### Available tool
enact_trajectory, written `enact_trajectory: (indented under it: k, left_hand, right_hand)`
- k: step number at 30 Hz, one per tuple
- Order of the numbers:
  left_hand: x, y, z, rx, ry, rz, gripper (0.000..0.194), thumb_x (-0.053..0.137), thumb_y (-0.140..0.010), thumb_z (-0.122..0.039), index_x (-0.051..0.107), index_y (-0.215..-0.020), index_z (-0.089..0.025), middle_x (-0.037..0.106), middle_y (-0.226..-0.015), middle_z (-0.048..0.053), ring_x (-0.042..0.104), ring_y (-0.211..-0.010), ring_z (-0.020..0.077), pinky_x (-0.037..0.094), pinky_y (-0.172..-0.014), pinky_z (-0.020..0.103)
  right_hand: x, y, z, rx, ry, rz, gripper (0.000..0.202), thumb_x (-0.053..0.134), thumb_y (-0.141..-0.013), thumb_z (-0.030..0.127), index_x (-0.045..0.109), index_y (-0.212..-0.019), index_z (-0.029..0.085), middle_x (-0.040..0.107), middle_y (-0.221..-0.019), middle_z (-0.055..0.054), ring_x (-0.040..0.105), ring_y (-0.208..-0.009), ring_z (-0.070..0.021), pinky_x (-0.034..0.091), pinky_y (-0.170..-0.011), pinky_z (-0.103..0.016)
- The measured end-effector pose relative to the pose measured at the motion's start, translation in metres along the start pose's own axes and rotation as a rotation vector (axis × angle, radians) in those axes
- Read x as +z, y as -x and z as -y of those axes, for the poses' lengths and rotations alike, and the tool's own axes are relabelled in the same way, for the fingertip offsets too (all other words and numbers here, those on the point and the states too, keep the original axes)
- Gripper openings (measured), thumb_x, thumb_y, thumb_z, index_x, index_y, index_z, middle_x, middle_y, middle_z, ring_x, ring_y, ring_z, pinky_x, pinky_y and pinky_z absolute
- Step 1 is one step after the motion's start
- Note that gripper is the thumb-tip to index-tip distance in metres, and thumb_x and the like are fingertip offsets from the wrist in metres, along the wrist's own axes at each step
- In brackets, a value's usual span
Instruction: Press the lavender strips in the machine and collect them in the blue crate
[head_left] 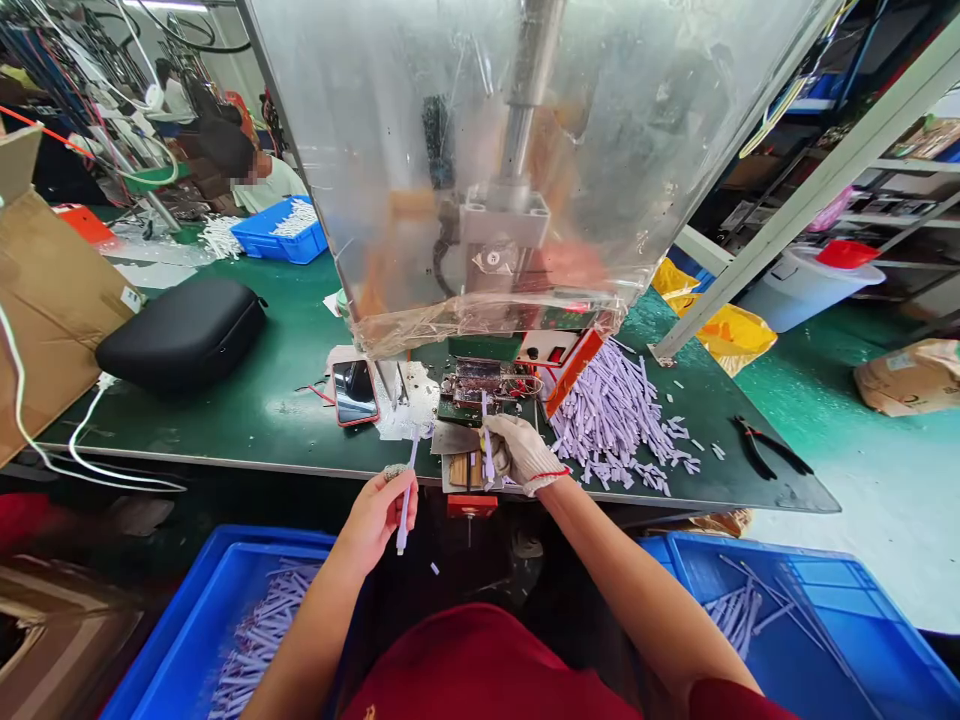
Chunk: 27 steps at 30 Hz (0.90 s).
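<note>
My left hand (377,515) is closed around a thin lilac plastic strip (406,510), which it holds upright in front of the table edge. A white knit glove covers my right hand (517,452), and its fingers pinch a second lilac strip (487,455) just before the metal fixture (480,382) of a press. Above the fixture hangs the press cylinder (504,225), seen through a clear plastic guard (405,140). Right of my glove lies a big heap of lilac strips (611,415), beside a control box (551,352) with an orange side.
A phone (355,391) and a black case (182,330) lie left on the green table (292,300). Pliers (765,448) rest at right. Blue bins (202,570) with strips stand below on both sides. A person (255,170) sits at the far left behind a blue tray (277,240).
</note>
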<state>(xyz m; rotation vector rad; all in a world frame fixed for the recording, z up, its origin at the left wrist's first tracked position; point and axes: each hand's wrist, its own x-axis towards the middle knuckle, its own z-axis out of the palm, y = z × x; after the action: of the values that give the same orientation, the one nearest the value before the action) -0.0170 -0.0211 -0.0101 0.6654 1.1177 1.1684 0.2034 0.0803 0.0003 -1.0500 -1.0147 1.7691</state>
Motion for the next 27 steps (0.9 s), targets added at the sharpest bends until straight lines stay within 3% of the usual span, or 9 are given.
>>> enact_trajectory:
  k: [6,10,14,16,19,22,24,27]
  left_hand:
    - [0.013,0.002,-0.014,0.009,-0.155,0.098,0.034,0.077,-0.075,-0.047,0.067,-0.078,-0.015,0.057,-0.051,-0.003,0.051,-0.041,0.0094,0.04,-0.041,0.019]
    - [0.019,-0.001,-0.036,0.043,-0.426,0.182,0.032,0.073,-0.079,-0.046,0.069,-0.08,-0.014,0.055,-0.048,-0.003,0.05,-0.04,0.01,0.04,-0.041,0.019]
    - [0.03,-0.009,-0.056,0.068,-0.644,0.293,0.03,0.075,-0.079,-0.041,0.065,-0.067,-0.016,0.057,-0.05,-0.002,0.052,-0.043,0.0107,0.041,-0.043,0.019]
    - [0.04,-0.011,-0.061,0.075,-0.706,0.347,0.03,0.076,-0.079,-0.04,0.063,-0.063,-0.017,0.058,-0.052,-0.001,0.053,-0.044,0.011,0.041,-0.043,0.019]
    - [0.051,-0.012,-0.064,0.056,-0.773,0.42,0.032,0.074,-0.081,-0.041,0.062,-0.062,-0.018,0.059,-0.05,0.0,0.053,-0.043,0.0112,0.039,-0.043,0.019]
    - [0.042,-0.013,-0.068,-0.027,-0.836,0.496,0.033,0.074,-0.08,-0.045,0.063,-0.065,-0.018,0.056,-0.045,-0.001,0.05,-0.039,0.0107,0.035,-0.041,0.019]
    - [0.024,-0.017,-0.072,-0.07,-0.852,0.436,0.036,0.077,-0.076,-0.05,0.065,-0.07,-0.017,0.055,-0.045,-0.001,0.049,-0.038,0.0117,0.035,-0.04,0.02]
    - [-0.001,-0.027,-0.07,0.025,-0.671,0.146,0.045,0.078,-0.07,-0.059,0.067,-0.081,-0.018,0.055,-0.052,-0.003,0.049,-0.043,0.0116,0.035,-0.039,0.019]
  right_hand:
    - [0.0,0.001,0.004,-0.001,0.062,-0.006,0.031,0.068,-0.078,0.046,0.054,-0.072,0.019,0.055,-0.049,0.004,0.044,-0.031,-0.0075,0.032,-0.029,-0.017]
    - [-0.009,0.02,0.035,-0.086,0.445,-0.044,0.034,0.061,-0.086,0.053,0.054,-0.077,0.02,0.06,-0.058,0.002,0.049,-0.038,-0.0091,0.035,-0.035,-0.02]
    - [-0.013,0.05,0.072,-0.346,0.924,0.153,0.032,0.063,-0.088,0.051,0.069,-0.098,0.022,0.069,-0.079,0.0,0.062,-0.063,-0.0131,0.043,-0.055,-0.021]
    - [-0.009,0.062,0.08,-0.398,1.074,0.235,0.023,0.064,-0.088,0.043,0.073,-0.095,0.023,0.069,-0.079,0.001,0.061,-0.068,-0.0133,0.042,-0.06,-0.021]
    - [-0.005,0.08,0.078,-0.356,1.078,0.306,0.021,0.058,-0.091,0.034,0.071,-0.082,0.02,0.066,-0.071,0.001,0.057,-0.062,-0.0109,0.039,-0.056,-0.02]
    - [-0.022,0.097,0.074,-0.246,0.866,0.378,0.023,0.057,-0.091,0.037,0.068,-0.082,0.019,0.063,-0.067,0.002,0.055,-0.056,-0.01,0.038,-0.05,-0.019]
    - [-0.053,0.108,0.075,-0.208,0.756,0.268,0.025,0.055,-0.091,0.04,0.066,-0.082,0.019,0.062,-0.067,0.002,0.055,-0.054,-0.0106,0.04,-0.048,-0.019]
    - [-0.121,0.111,0.082,-0.236,0.812,-0.154,0.024,0.053,-0.091,0.039,0.068,-0.09,0.02,0.067,-0.074,0.0,0.06,-0.057,-0.0121,0.044,-0.052,-0.02]
